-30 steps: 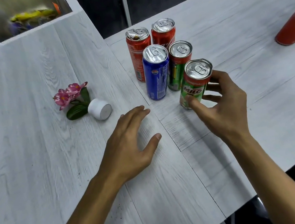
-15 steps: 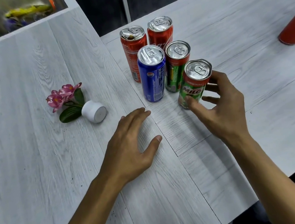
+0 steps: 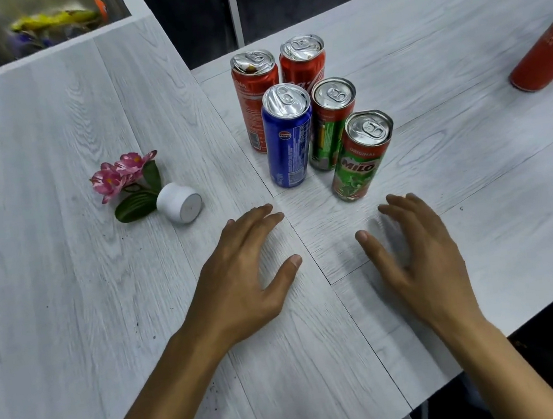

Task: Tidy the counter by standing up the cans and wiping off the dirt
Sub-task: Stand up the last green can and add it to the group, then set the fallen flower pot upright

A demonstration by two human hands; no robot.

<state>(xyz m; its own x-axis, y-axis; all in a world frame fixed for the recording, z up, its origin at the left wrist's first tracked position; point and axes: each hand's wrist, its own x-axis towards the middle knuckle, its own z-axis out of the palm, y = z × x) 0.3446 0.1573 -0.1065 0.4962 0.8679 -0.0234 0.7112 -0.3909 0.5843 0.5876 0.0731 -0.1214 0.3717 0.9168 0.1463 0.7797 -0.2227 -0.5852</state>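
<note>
Tipped flower pot (image 3: 179,202) left of cans (image 3: 360,156), stray red can (image 3: 548,52) far right

Both bare forearms reach forward from the lower edge of the view. The left hand (image 3: 241,278) lies palm down, fingers straight and close together, thumb spread to the side. The right hand (image 3: 422,261) is palm down too, fingers loosely extended, thumb apart, holding nothing.

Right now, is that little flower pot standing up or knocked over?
Knocked over. The white flower pot lies on its side on the counter, its round base facing us and the pink flowers lying flat.
</note>
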